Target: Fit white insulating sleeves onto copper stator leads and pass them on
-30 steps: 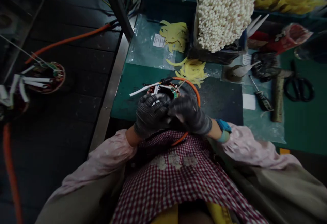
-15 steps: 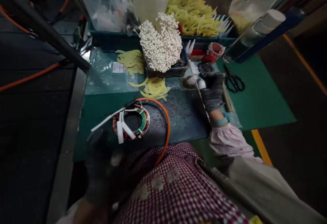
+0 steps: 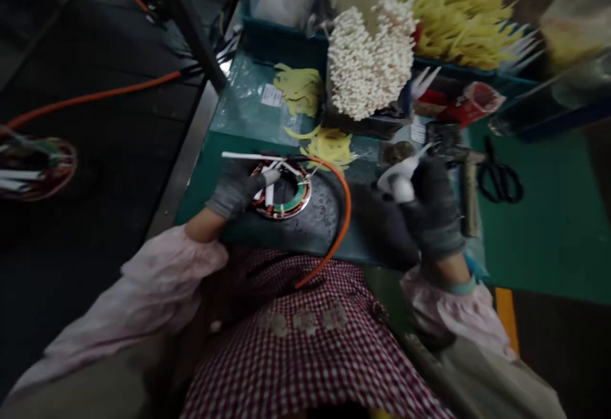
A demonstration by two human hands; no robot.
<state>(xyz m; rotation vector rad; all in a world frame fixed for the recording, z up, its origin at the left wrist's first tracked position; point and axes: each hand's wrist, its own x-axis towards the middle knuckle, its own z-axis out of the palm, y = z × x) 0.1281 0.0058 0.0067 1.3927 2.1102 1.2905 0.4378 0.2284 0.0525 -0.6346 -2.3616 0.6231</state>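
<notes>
A ring-shaped copper coil point(image 3: 304, 197) with a green inner band and white sleeves lies on the dark mat. My left hand point(image 3: 235, 191), in a grey glove, grips the coil's left side, its fingertips at the white sleeves. From the coil an orange cable point(image 3: 347, 205) curves down to the checked apron. On the right, my gloved right hand point(image 3: 434, 209) is closed around a white object point(image 3: 403, 174) with a thin tip, perhaps a small bottle; it is blurred. That hand is above the mat, left of a hammer point(image 3: 470, 196).
Behind the coil are yellow strips point(image 3: 329, 146) and a box of white-tipped sticks point(image 3: 370, 62). Black scissors point(image 3: 499, 177) lie right of the hammer. A red cup point(image 3: 472, 106) stands at the back right. Another coil point(image 3: 45, 167) is at far left.
My left hand has come up from the lower left onto the coil. My right hand has raised the white object off the table. The whole view has shifted.
</notes>
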